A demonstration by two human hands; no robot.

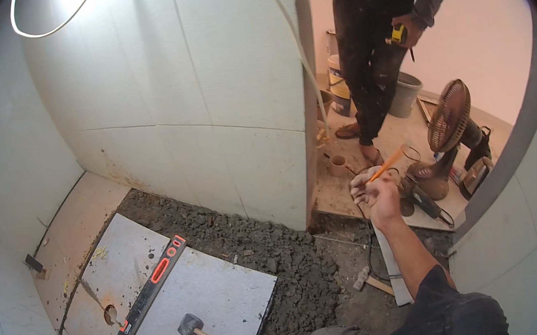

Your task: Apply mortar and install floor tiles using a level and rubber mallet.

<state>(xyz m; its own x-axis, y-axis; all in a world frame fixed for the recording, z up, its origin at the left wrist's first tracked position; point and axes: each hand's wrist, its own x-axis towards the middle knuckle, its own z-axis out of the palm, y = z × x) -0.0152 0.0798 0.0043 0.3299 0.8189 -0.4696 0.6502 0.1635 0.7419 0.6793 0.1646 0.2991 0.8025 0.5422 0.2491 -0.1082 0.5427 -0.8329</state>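
Observation:
My right hand (375, 195) reaches toward the doorway at centre right, fingers closed on an orange pencil (391, 161) that tilts up to the right. A long white strip (397, 280) runs behind my hand and forearm; I cannot tell if my fingers touch it. Below, a light-handled hammer (379, 283) lies on rough floor. At lower left, a black-and-red spirit level (138, 310) lies across pale tiles (233, 287) beside dark mortar (295, 265), and a rubber mallet (190, 327) rests on one tile. My left hand is not in view.
A person (365, 26) in dark clothes stands in the doorway, holding a yellow tape measure (398, 34). Around them are buckets (402, 101), a cup (338, 166), a standing fan (445, 117) and a power tool (425, 201). Panelled walls (169, 79) enclose me; a cable hangs beside the doorframe.

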